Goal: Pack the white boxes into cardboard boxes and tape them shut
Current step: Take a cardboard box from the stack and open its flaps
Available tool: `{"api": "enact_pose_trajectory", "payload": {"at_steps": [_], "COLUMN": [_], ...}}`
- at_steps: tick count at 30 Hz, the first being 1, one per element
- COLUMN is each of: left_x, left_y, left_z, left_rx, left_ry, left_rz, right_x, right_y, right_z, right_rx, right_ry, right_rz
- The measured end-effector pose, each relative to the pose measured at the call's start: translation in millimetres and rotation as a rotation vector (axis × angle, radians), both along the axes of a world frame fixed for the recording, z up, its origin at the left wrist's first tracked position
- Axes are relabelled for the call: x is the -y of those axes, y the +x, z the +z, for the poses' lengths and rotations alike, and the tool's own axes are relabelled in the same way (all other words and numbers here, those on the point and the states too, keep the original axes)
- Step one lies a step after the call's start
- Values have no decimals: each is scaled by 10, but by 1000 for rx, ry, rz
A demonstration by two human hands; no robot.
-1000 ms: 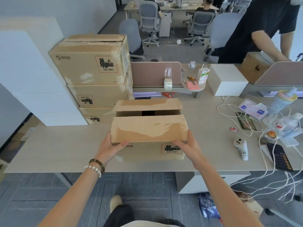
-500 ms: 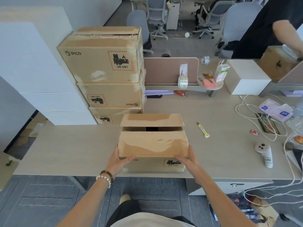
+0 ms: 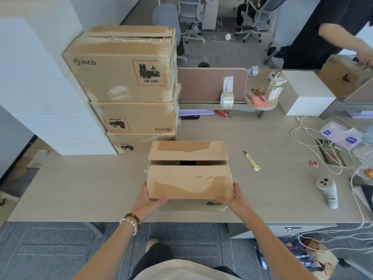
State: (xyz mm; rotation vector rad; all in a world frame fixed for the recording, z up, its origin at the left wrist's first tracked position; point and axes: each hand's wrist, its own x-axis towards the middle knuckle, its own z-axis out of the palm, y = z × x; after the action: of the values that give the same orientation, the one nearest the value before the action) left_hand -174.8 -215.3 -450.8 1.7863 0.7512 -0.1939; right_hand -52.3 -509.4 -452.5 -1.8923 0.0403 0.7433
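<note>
Cardboard box (image 3: pixel 189 178) sits at the bench's (image 3: pixel 80 188) near edge. Left hand (image 3: pixel 148 201) and right hand (image 3: pixel 232 199) grip its near corners, fingers curled around.

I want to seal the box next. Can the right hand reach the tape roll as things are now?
Probably not right away: the right hand grips the cardboard box, and the tape roll stands behind it.

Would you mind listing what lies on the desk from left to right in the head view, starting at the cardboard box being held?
Cardboard box, held by the left hand and right hand → yellow utility knife → small red item → white controller.
</note>
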Motion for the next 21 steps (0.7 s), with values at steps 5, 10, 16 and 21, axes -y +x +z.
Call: {"api": "enact_pose_trajectory", "payload": {"at_steps": [5,10,16,21], "left_x": [-71,-55,7,-14], "left_y": [28,-27,-105,-215], "left_z": [77,151,222,256], "left_rx": [71,132,175,140], "left_ry": [-17,-53,-126,-378], "left_rz": [60,83,248,425], "right_x": [75,157,218,375], "right_y": [63,13,-83,-83], "right_z": [65,118,259,238], "right_rx": [19,-5,-76,-146], "right_ry": [52,124,215,242], "right_rz": [-31,-41,-125,-173]}}
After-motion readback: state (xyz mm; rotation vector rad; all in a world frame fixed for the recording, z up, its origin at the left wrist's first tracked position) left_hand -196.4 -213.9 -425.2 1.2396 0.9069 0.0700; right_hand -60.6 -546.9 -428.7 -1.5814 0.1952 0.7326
